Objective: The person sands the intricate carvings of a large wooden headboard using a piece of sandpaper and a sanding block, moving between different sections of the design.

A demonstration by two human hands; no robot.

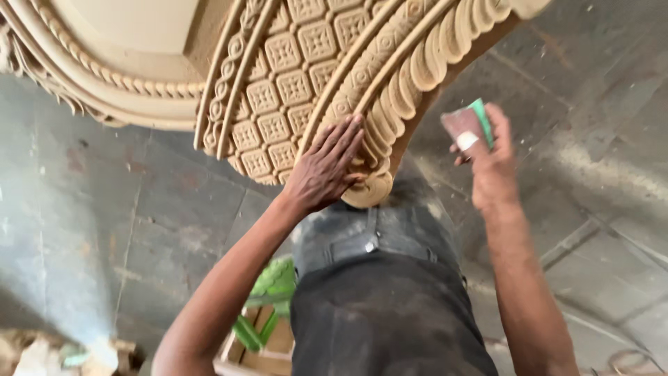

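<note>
Carved piece: the big tan carved wooden panel (292, 76), with rows of square rosettes and a scalloped curved edge, fills the frame from ten to one o'clock.
Left hand: the left hand (325, 170) lies flat and open on the scalloped edge, fingers spread, gripping nothing.
Right hand: at three o'clock of the panel, the right hand (490, 160) pinches a folded piece of reddish-and-green sandpaper (467, 129), clear of the wood.
Handling: the panel looks heavy and stiff, its fine raised carving chippable; best braced on the broad edge. The sandpaper looks light and floppy.
Below: grey stone floor (104, 230); a wooden crate with green bits (268, 327) at six o'clock.
</note>
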